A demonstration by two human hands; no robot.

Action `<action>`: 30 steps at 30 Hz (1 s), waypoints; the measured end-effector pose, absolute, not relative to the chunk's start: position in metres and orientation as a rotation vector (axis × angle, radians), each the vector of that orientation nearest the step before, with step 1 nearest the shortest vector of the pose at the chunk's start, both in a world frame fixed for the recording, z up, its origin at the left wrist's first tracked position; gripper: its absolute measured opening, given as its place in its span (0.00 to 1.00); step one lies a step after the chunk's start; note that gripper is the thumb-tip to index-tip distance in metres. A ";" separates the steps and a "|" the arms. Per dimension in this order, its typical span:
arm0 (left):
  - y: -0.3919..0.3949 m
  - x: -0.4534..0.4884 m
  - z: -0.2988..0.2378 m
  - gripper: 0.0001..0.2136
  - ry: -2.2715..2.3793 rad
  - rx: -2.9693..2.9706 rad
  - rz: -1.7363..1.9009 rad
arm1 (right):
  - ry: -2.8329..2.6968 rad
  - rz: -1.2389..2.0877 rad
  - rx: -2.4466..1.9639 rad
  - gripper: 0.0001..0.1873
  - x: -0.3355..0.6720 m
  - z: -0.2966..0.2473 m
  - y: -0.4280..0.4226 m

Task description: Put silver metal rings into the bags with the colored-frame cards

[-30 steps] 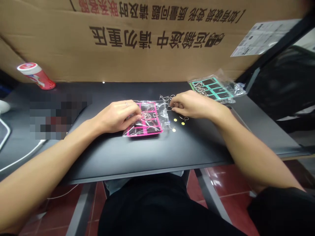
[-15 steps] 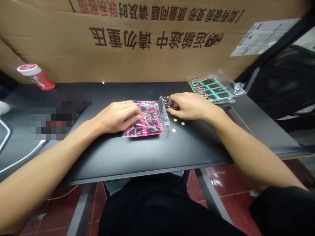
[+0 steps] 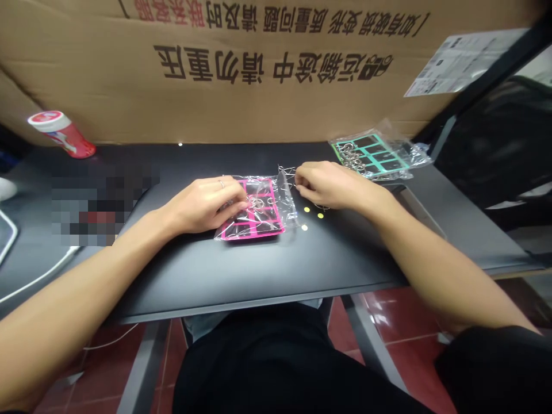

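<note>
Left hand (image 3: pixel 202 204): we rested it on the plastic bag (image 3: pixel 282 195) over the pink tray (image 3: pixel 276 221), grip state unclear.
Right hand (image 3: pixel 330 185): we pinched wire loops (image 3: pixel 287 170), grip closed.

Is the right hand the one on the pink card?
No, the left hand rests on the pink card, while the right hand is beside it, at the wire loops.
</note>
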State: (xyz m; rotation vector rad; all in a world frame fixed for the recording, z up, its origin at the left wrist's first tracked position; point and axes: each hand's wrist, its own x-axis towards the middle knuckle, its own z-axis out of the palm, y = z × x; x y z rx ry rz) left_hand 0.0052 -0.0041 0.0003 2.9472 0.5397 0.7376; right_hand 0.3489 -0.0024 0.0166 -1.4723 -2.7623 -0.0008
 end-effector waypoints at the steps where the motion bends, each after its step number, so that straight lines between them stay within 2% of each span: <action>1: -0.004 0.005 0.001 0.05 0.536 2.948 0.739 | -2.761 0.014 -1.464 0.06 0.349 0.017 -0.002; 11: -0.004 0.005 -0.001 0.05 0.536 2.958 0.738 | -2.725 0.089 -1.445 0.06 0.353 0.014 0.003; 23: -0.003 0.005 -0.003 0.05 0.535 2.943 0.735 | -2.736 -0.016 -1.573 0.03 0.354 0.015 0.001; 30: -0.004 0.005 -0.002 0.05 0.531 2.952 0.715 | -2.712 0.009 -1.585 0.11 0.345 0.021 -0.006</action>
